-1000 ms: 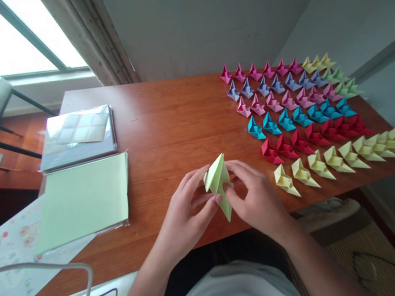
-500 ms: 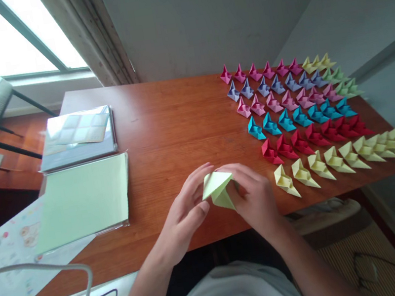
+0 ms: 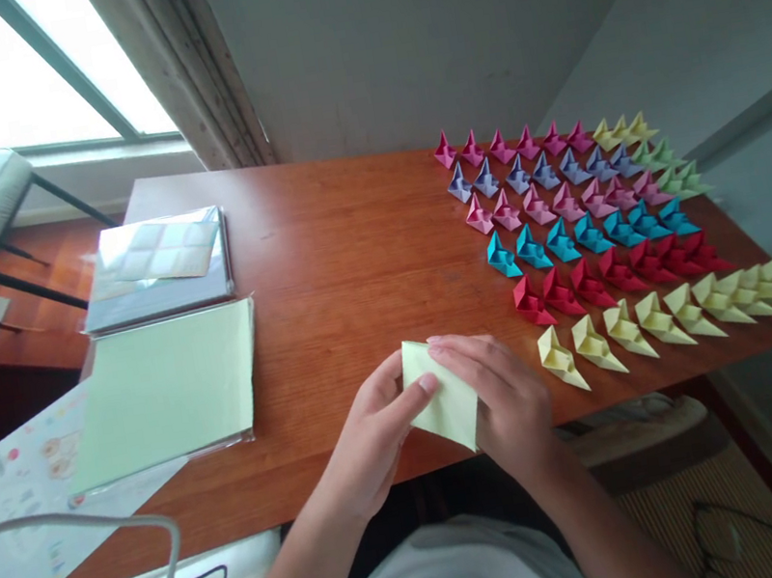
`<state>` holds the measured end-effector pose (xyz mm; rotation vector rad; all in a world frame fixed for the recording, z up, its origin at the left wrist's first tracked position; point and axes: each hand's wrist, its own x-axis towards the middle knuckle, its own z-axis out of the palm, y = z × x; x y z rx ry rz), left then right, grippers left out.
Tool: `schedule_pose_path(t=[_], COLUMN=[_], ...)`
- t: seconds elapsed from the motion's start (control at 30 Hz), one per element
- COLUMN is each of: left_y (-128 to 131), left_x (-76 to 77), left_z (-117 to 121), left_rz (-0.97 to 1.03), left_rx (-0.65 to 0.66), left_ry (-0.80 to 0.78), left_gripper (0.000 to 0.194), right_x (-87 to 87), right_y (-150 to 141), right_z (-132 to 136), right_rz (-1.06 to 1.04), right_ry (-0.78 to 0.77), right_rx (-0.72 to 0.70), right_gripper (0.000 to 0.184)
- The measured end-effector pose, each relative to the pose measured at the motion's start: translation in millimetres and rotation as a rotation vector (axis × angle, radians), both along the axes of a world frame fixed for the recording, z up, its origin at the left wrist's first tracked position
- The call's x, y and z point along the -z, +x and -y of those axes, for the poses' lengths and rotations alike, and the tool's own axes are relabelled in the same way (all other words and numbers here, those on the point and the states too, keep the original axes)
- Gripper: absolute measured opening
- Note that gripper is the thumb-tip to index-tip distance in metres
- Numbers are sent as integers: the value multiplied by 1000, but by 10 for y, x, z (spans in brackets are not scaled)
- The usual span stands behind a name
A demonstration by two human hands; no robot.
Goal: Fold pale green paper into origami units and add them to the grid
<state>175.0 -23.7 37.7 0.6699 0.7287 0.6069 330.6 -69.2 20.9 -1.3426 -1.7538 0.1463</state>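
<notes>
A pale yellow-green piece of folded paper point(image 3: 447, 408) is held between my two hands above the front edge of the table. It shows as a flat four-sided shape. My left hand point(image 3: 382, 421) grips its left side, the thumb lying on top. On the other side, my right hand point(image 3: 510, 396) has its fingers over the upper right edge of the paper; its thumb is hidden. To the right, nearest my right hand, stands a row of yellow folded paper boats point(image 3: 559, 359). Behind them is a row of red paper boats point(image 3: 530, 300).
Further back are rows of blue boats point(image 3: 532, 248), pink boats point(image 3: 506, 211), purple boats point(image 3: 516, 177) and magenta boats point(image 3: 500, 147). A pack of light green paper point(image 3: 167, 387) and a wrapped grey pack point(image 3: 160, 300) lie left. A white cable point(image 3: 100, 516) crosses the lower left.
The folded paper has gone from an opened, three-dimensional form with a flap standing up to a flat four-sided shape. My left thumb now presses on it, and both hands have shifted slightly.
</notes>
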Motion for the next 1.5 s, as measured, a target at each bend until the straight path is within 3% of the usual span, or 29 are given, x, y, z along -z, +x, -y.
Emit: schedule_pose_path(t=[0.1,0.23,0.37,0.43,0.67,0.8,1.0,1.2,1.5], left_y=[-21,-68,-81,-77,-84,-79,-58,-83,-95], left_x=[16,28,-9,-29,-41,-41,-30,-13,4], left_z=[-8,-24,-15,-6,5,6,-2,-22,-31], left_rz=[-88,-247,-415,-462,-536,-543,-509,-507,-520], left_rx=[-44,-82,-15,32,121,150,124,97,154], left_ry=[62,227,470,584,796,822,775,688,663], left_gripper=[34,28,22,19,12,14,21,28,34], right_x=[-84,-188,-267,-302,-345,-346,-316,-225,-320], right_y=[34,131,164,136,58,56,56,133,84], right_z=[-6,11,-53,-117,-232,-233,-246,-248,-281], right_rz=[-81,-270,-426,-435,-424,-412,-526,-597,-422], right_ry=[-17,-196,-390,-452,-454,-447,-534,-599,-636], right_rx=[-43,-76,-8,-37,-133,-119,-113,-70,-135], right_gripper=[52,49,26,16,5,10,12,26,13])
